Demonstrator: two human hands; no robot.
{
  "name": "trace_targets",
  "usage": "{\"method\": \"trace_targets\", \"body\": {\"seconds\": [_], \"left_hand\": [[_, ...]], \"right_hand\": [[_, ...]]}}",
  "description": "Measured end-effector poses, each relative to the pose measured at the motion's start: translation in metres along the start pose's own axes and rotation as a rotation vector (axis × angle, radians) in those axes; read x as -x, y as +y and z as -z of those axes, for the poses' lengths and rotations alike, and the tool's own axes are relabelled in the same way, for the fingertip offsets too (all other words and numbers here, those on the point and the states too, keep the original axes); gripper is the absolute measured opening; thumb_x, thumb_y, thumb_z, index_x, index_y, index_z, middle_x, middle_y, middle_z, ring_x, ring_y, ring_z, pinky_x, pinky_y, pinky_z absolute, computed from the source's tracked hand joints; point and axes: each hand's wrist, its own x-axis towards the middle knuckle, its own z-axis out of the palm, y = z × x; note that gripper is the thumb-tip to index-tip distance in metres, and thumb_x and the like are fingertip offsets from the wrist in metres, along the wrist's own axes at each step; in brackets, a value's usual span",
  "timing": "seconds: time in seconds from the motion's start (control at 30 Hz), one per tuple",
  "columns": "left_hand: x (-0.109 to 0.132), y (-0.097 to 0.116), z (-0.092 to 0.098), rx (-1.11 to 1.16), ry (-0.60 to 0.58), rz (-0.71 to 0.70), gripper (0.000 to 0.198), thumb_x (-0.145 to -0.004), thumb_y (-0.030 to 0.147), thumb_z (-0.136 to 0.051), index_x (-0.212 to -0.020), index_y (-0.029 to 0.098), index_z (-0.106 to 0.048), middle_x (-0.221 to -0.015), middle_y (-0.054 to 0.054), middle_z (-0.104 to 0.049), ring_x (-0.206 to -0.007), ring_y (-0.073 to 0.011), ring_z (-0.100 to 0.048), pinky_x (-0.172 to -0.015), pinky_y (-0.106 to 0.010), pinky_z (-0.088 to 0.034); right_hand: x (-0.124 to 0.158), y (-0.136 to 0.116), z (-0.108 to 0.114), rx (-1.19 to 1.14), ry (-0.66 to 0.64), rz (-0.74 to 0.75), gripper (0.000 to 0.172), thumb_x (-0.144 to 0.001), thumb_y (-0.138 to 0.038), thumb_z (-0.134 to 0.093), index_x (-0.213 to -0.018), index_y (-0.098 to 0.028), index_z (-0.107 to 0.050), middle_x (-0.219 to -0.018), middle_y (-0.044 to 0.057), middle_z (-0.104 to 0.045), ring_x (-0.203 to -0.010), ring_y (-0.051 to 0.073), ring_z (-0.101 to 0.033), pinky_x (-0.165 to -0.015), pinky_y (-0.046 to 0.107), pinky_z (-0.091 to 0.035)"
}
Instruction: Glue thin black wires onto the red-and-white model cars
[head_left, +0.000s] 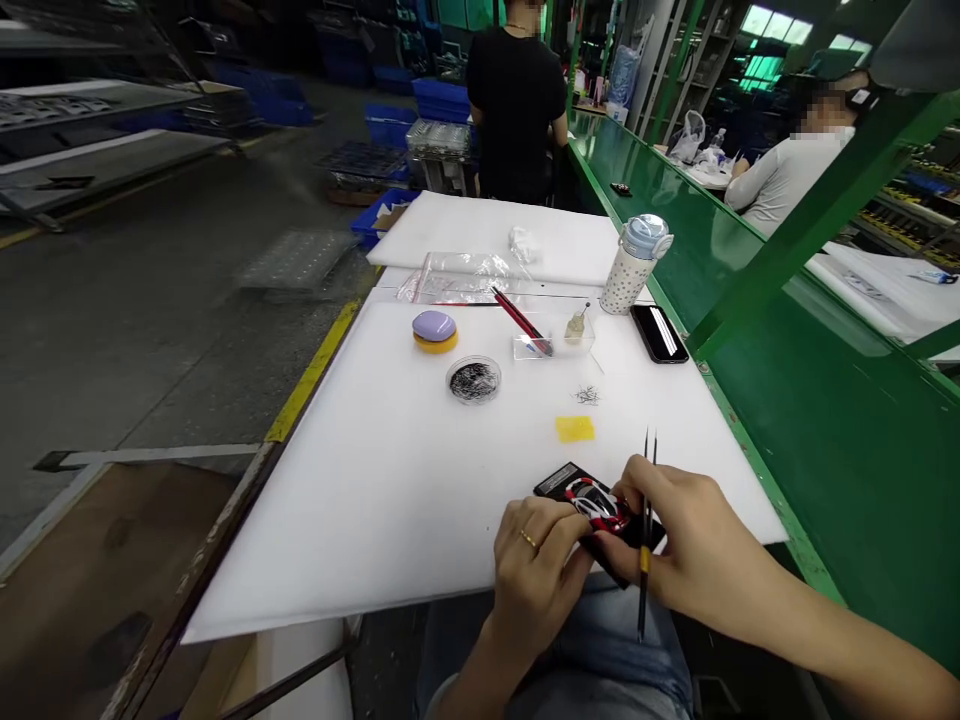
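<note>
A black rectangular piece (556, 480) with red and white parts on its face lies tilted at the front edge of the white table. My left hand (536, 565), with a ring on one finger, is closed on its near left side. Black tweezers (643, 590) with a yellow band are held in my right hand (686, 535), their tips pointing up and away. The thumb and fingertips of that hand also press on the right side of the black piece. My fingers hide part of it. Just beyond is a yellow sticky patch (575, 429).
On the white table (360, 500) are a round dish of black bits (474, 381), a purple-and-yellow oval item (435, 330), loose thin pieces (587, 395), a clear tray (531, 347), red tweezers (517, 318), a phone (660, 333) and a bottle (636, 262). Green frame (787, 225) stands right; two people sit beyond.
</note>
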Motion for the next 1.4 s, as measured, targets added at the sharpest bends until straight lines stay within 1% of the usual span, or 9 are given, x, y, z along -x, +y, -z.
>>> {"method": "trace_targets", "body": {"seconds": [0.1,0.23,0.4,0.57,0.73,0.83,0.93,1.07,1.4], "left_hand": [[0.001,-0.008,0.006,0.023,0.015,0.014,0.019,-0.089,-0.001,-0.057,-0.092,0.018,-0.061,-0.084,-0.001,-0.067,-0.079,-0.0146,-0.06,-0.073,-0.028,-0.051],[0.001,-0.017,0.011,0.087,0.049,0.054,0.022,-0.087,-0.002,-0.057,-0.091,0.019,-0.062,-0.084,0.0,-0.065,-0.08,-0.0137,-0.062,-0.074,-0.026,-0.053],[0.005,-0.023,0.014,0.223,0.058,0.133,0.019,-0.087,0.001,-0.059,-0.088,0.019,-0.062,-0.08,0.001,-0.065,-0.079,-0.0137,-0.062,-0.072,-0.025,-0.055],[0.007,-0.024,0.015,0.247,0.039,0.123,0.015,-0.087,0.004,-0.061,-0.088,0.019,-0.062,-0.081,0.0,-0.066,-0.079,-0.0143,-0.062,-0.071,-0.026,-0.055],[0.007,-0.024,0.015,0.234,0.056,0.106,0.018,-0.086,-0.001,-0.058,-0.087,0.017,-0.061,-0.081,0.0,-0.065,-0.079,-0.0128,-0.06,-0.072,-0.026,-0.054],[0.006,-0.023,0.016,0.228,0.024,0.087,0.021,-0.083,-0.004,-0.057,-0.087,0.016,-0.061,-0.083,-0.001,-0.066,-0.081,-0.0125,-0.059,-0.073,-0.026,-0.054],[0.005,-0.023,0.018,0.228,0.005,0.077,0.022,-0.082,-0.005,-0.054,-0.087,0.015,-0.061,-0.084,-0.002,-0.066,-0.081,-0.0127,-0.059,-0.072,-0.026,-0.055],[0.005,-0.024,0.019,0.216,0.001,0.08,0.023,-0.082,-0.006,-0.053,-0.087,0.015,-0.062,-0.083,-0.002,-0.067,-0.08,-0.0131,-0.059,-0.071,-0.027,-0.055],[0.007,-0.023,0.019,0.221,0.017,0.08,0.02,-0.083,-0.006,-0.057,-0.087,0.013,-0.063,-0.084,-0.003,-0.067,-0.08,-0.0135,-0.06,-0.07,-0.029,-0.055]], "right_hand": [[-0.014,0.014,0.01,-0.096,0.036,0.06,0.018,-0.088,-0.031,-0.066,-0.078,-0.023,-0.053,-0.069,0.0,-0.067,-0.058,0.016,-0.061,-0.054,0.025,-0.041],[-0.076,0.05,0.021,-0.125,0.299,0.039,0.023,-0.098,-0.032,-0.053,-0.086,-0.021,-0.069,-0.076,0.004,-0.076,-0.069,0.019,-0.07,-0.066,0.028,-0.046],[-0.173,0.09,0.007,0.066,0.47,-0.15,0.023,-0.095,-0.036,-0.063,-0.103,-0.02,-0.077,-0.064,0.004,-0.07,-0.064,0.023,-0.065,-0.064,0.032,-0.038],[-0.214,0.1,-0.001,0.123,0.564,-0.085,0.017,-0.093,-0.034,-0.064,-0.092,-0.02,-0.074,-0.06,0.003,-0.064,-0.06,0.02,-0.06,-0.063,0.032,-0.036],[-0.19,0.088,0.011,0.081,0.719,0.092,0.021,-0.093,-0.039,-0.064,-0.079,-0.023,-0.065,-0.063,0.002,-0.063,-0.061,0.019,-0.058,-0.064,0.033,-0.039],[-0.151,0.068,0.01,-0.211,0.811,0.209,0.031,-0.091,-0.044,-0.068,-0.069,-0.024,-0.057,-0.061,0.001,-0.059,-0.057,0.017,-0.054,-0.058,0.032,-0.039],[-0.108,0.05,-0.004,-0.731,0.645,0.223,0.037,-0.091,-0.043,-0.07,-0.065,-0.024,-0.052,-0.05,-0.004,-0.051,-0.043,0.011,-0.042,-0.047,0.028,-0.033],[-0.08,0.041,-0.026,-1.221,0.371,0.045,0.043,-0.089,-0.035,-0.072,-0.06,-0.022,-0.043,-0.041,-0.009,-0.032,-0.038,0.007,-0.023,-0.044,0.025,-0.022],[-0.078,0.046,-0.038,-1.345,0.261,-0.053,0.039,-0.09,-0.026,-0.069,-0.06,-0.021,-0.044,-0.044,-0.009,-0.028,-0.043,0.007,-0.021,-0.046,0.024,-0.018]]}}
